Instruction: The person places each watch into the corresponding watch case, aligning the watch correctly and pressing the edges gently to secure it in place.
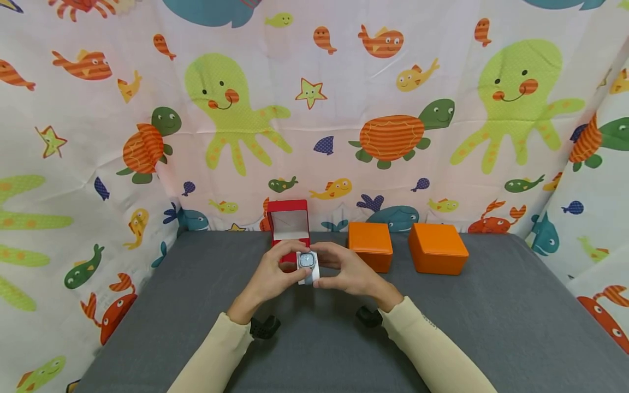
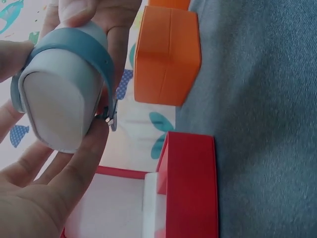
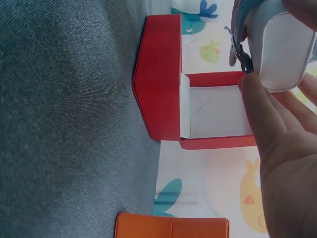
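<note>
A watch (image 1: pixel 307 260) with a square, pale face and a light blue strap (image 2: pixel 74 42) is wrapped round a white watch cushion (image 2: pixel 54 109). Both hands hold it up over the table. My left hand (image 1: pixel 277 273) grips it from the left, thumb near the watch face. From the other side my right hand (image 1: pixel 349 270) grips the cushion, with a fingertip right at the metal buckle (image 3: pixel 245 62) of the strap. Just behind the hands stands an open red box (image 1: pixel 287 205) with a white lining, its lid raised and its front partly hidden by the hands.
Two closed orange boxes (image 1: pixel 370 237) stand to the right of the red one, near the table's back edge. Grey cloth covers the table (image 1: pixel 314 349). A white curtain (image 1: pixel 334 65) printed with sea animals hangs behind and at both sides.
</note>
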`<state>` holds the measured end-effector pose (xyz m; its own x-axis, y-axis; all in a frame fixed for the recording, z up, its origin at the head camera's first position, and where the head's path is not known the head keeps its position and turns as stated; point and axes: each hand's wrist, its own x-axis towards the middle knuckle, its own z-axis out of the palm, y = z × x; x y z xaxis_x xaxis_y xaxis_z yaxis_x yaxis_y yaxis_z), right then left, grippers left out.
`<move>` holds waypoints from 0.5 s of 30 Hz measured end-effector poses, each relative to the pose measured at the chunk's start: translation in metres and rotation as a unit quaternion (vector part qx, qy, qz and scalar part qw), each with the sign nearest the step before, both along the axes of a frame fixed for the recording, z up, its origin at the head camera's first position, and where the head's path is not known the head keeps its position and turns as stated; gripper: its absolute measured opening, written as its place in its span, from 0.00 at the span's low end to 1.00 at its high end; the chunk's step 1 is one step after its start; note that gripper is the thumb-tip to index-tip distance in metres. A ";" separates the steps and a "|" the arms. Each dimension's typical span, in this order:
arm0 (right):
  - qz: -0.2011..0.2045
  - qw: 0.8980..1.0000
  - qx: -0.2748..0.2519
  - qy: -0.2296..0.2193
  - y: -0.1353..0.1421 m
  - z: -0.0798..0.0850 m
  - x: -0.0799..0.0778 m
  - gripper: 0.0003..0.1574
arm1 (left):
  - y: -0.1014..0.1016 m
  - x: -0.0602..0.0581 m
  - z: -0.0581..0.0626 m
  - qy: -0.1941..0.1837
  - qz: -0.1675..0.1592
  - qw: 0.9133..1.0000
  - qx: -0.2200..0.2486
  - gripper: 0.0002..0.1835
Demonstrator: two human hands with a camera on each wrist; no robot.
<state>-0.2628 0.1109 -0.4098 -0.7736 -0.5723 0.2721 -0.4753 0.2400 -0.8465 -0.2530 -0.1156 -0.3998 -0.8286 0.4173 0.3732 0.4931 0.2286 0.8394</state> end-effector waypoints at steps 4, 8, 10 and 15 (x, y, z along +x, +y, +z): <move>0.000 1.000 -0.004 -0.006 0.000 -0.002 -0.001 0.42 | -0.003 -0.002 0.000 -0.011 -0.003 1.000 -0.019 0.29; -0.012 1.000 -0.008 -0.010 0.001 -0.004 -0.003 0.42 | -0.007 -0.004 -0.001 -0.014 0.010 0.997 -0.070 0.38; -0.017 1.000 -0.007 -0.011 0.000 -0.006 -0.005 0.42 | -0.008 -0.006 -0.002 -0.008 0.019 0.995 -0.098 0.40; -0.019 1.000 0.012 -0.009 -0.004 -0.009 -0.013 0.43 | -0.012 -0.016 -0.005 0.005 0.030 0.989 -0.142 0.38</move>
<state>-0.2758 0.1074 -0.4188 -0.7994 -0.5490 0.2440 -0.4500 0.2782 -0.8486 -0.2685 -0.1275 -0.4046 -0.8513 0.4576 0.2569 0.4806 0.4832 0.7318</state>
